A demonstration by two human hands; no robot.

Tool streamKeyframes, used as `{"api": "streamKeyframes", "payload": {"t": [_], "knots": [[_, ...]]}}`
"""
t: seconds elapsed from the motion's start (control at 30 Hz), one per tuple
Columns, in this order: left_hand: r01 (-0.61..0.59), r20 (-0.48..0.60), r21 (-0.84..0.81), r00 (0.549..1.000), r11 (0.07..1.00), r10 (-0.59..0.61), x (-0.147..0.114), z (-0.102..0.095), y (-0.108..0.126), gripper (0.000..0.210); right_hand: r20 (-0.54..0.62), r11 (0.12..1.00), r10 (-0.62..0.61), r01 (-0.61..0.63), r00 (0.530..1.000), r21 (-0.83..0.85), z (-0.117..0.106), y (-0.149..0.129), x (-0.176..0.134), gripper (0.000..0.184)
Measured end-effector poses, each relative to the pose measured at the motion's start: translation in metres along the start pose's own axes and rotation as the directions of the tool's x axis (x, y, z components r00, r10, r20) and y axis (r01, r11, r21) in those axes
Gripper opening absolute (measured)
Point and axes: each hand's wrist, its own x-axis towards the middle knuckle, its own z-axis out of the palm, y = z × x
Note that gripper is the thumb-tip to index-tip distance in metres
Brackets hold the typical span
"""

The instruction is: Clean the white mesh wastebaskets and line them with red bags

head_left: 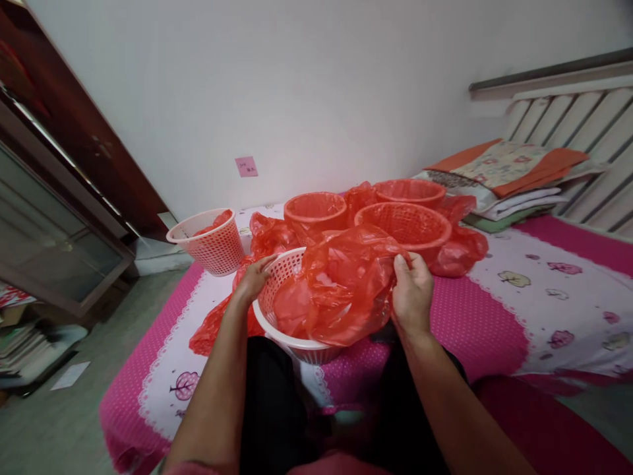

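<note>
A white perforated plastic basket (284, 342) stands tilted on the bed's edge in front of my knees. My left hand (253, 280) grips its left rim, fingers on the outer side. A thin, crinkled red plastic bag (349, 284) lies partly inside the basket and spills over its right side, hiding much of that rim. Between thumb and fingers, my right hand (414, 290) pinches the bag's right edge. More red plastic (217, 330) lies bunched to the left of the basket.
Beyond are bag-lined baskets: a left one (315, 214), a nearer right one (403, 227) and a farther one (410, 191). Another white basket (215, 247) stands at the bed's left edge. Folded bedding (514, 168) is stacked by the white slatted headboard (593, 138). A wall (316, 86) rises behind.
</note>
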Motion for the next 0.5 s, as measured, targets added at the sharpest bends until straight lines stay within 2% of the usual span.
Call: {"api": "streamKeyframes", "payload": {"t": [0.1, 0.17, 0.2, 0.23, 0.3, 0.37, 0.43, 0.5], "knots": [[-0.076, -0.174, 0.137, 0.980, 0.988, 0.099, -0.019, 0.003, 0.014, 0.046, 0.011, 0.999, 0.027, -0.028, 1.000, 0.022, -0.003, -0.001, -0.003, 0.025], [-0.175, -0.283, 0.272, 0.925, 0.946, 0.252, -0.043, 0.011, 0.033, 0.045, 0.039, 0.999, 0.027, -0.027, 0.999, 0.017, -0.003, -0.004, -0.005, 0.024], [-0.240, -0.274, 0.313, 0.904, 0.919, 0.329, -0.057, 0.017, 0.044, 0.045, 0.056, 1.000, 0.021, -0.021, 0.998, 0.011, -0.002, -0.006, -0.007, 0.024], [-0.311, -0.207, 0.329, 0.898, 0.892, 0.389, -0.071, 0.024, 0.055, 0.045, 0.075, 1.000, 0.011, -0.011, 0.997, 0.001, -0.001, -0.010, -0.009, 0.023], [-0.481, 0.049, 0.323, 0.868, 0.815, 0.493, -0.096, 0.041, 0.072, 0.054, 0.110, 0.999, -0.016, 0.021, 0.994, -0.044, 0.001, -0.018, -0.013, 0.021], [-0.573, 0.301, 0.310, 0.816, 0.759, 0.493, -0.111, 0.057, 0.078, 0.065, 0.143, 0.993, -0.052, 0.067, 0.988, -0.101, 0.001, -0.027, -0.017, 0.020], [-0.586, 0.424, 0.335, 0.793, 0.738, 0.437, -0.116, 0.068, 0.076, 0.069, 0.176, 0.982, -0.092, 0.119, 0.980, -0.147, 0.001, -0.034, -0.021, 0.019], [-0.562, 0.449, 0.401, 0.809, 0.723, 0.380, -0.114, 0.069, 0.070, 0.063, 0.196, 0.970, -0.132, 0.167, 0.972, -0.175, 0.000, -0.037, -0.024, 0.018]]}}
